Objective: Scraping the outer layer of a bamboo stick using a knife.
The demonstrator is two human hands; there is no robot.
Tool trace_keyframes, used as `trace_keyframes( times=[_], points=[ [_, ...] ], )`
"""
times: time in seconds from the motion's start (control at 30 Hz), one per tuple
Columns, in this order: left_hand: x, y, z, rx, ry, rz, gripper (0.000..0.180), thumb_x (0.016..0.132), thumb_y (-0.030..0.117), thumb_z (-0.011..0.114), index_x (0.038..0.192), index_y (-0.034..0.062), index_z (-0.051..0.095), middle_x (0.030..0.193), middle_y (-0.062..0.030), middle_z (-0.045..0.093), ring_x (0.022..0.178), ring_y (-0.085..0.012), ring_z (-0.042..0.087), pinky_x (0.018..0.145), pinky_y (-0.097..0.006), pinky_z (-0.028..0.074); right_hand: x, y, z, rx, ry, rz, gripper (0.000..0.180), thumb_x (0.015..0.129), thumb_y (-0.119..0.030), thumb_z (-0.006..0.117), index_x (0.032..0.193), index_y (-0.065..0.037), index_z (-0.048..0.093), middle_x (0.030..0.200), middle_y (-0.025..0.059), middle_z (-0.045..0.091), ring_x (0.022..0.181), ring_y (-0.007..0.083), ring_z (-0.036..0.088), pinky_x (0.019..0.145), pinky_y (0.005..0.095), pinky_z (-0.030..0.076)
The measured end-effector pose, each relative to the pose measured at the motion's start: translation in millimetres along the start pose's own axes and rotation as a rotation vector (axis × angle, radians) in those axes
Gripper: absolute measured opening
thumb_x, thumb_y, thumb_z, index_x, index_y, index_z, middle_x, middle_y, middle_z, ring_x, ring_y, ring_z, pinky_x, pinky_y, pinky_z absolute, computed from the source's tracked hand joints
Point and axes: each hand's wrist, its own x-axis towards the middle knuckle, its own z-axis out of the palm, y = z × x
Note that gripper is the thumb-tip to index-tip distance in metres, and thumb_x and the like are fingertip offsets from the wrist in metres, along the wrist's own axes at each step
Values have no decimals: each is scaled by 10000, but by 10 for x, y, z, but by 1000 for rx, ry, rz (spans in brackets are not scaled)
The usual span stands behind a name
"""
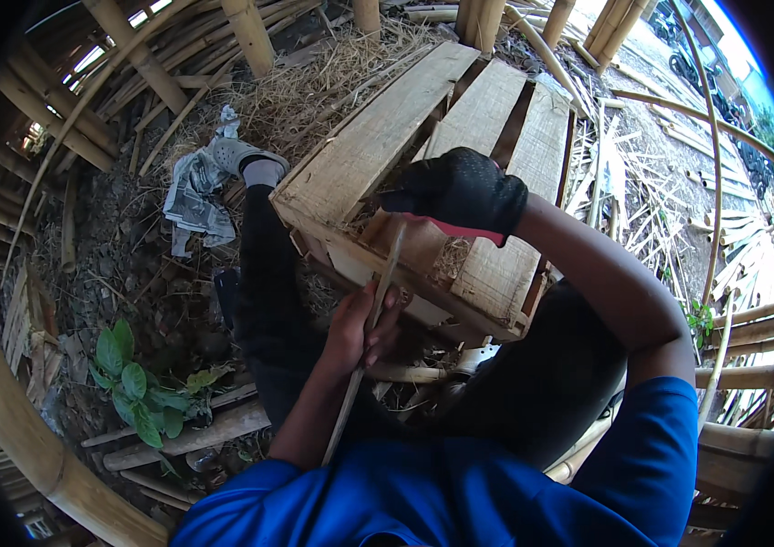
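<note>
My left hand [364,328] is bare, its fingers closed around a thin bamboo strip [349,401]. The strip slants from my lap up past the crate's near edge. At its upper end my right hand [464,193], in a black glove with a pinkish-red palm side, is closed in a fist. The glove hides what those fingers hold, if anything. Beneath the right hand is a wooden slatted crate [487,109], with gaps between its pale boards. It stands between my legs.
Crumpled newspaper [197,196] lies left of the crate, beside my shoe [246,157]. A leafy green plant [136,387] grows at lower left. Bamboo poles [250,36] stand at the back, with dry straw [314,100] before them. Split bamboo pieces [647,182] litter the right side.
</note>
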Motion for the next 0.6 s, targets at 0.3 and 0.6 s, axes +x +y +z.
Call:
trace_keyframes(
  times=[0.3, 0.6],
  points=[
    [-237, 125, -36, -209, -183, -290, 467, 1090, 495, 296, 1003, 76, 483, 618, -37, 442, 339, -119, 403, 304, -238, 333, 164, 144, -288, -332, 281, -226, 204, 967, -220, 630, 1143, -155, 711, 967, 54, 679, 843, 246, 695, 746, 375, 561],
    [-228, 247, -140, -305, -61, -357, 421, 1086, 497, 312, 956, 121, 451, 556, 14, 352, 336, -81, 319, 305, -216, 259, 135, 250, -517, -323, 370, 37, 236, 976, -184, 596, 1170, -175, 730, 1156, 45, 716, 959, 244, 711, 848, 376, 573]
  ],
)
